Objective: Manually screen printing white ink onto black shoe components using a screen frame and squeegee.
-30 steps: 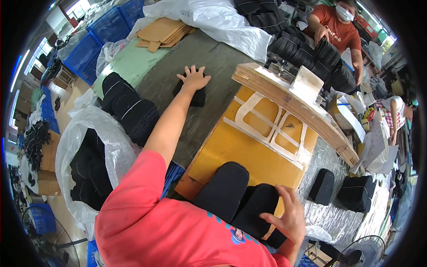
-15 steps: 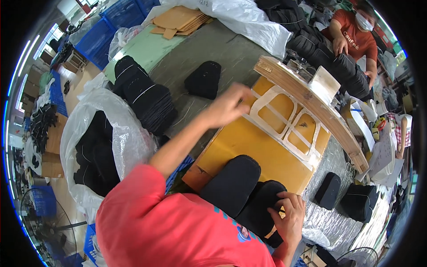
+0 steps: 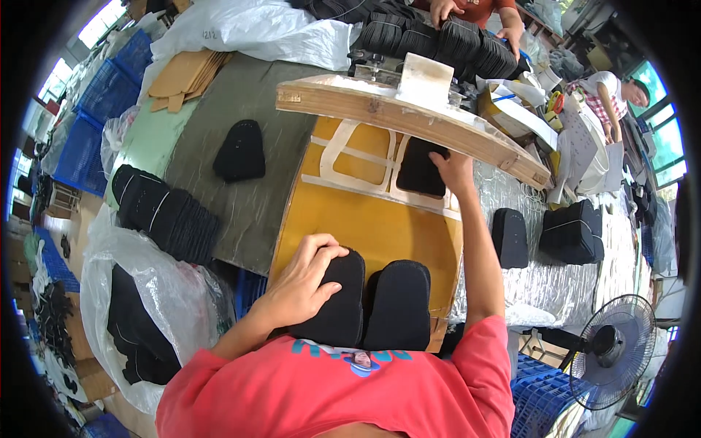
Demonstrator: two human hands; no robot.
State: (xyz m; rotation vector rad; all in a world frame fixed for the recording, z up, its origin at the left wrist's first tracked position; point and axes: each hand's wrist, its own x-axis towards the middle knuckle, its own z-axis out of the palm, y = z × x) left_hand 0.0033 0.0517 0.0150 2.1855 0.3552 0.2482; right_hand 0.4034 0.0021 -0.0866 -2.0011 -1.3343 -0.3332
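The black pad (image 3: 420,168) lies within the right-hand one of two white outlines (image 3: 358,185) on the yellow board (image 3: 299,219); that one looks filled, the other bears no pad; my right hand (image 3: 456,172) has its thumb at the pad's edge, other fingers partly hidden, so I cannot tell its grip; my left hand (image 3: 298,286), loosely spread, touches the left near pad (image 3: 345,310).

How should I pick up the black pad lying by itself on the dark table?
Best, I think, by the wide end of the black pad, coming from the near side with the left hand: it lies flat, its wide end is nearer, and nothing touches its edges.
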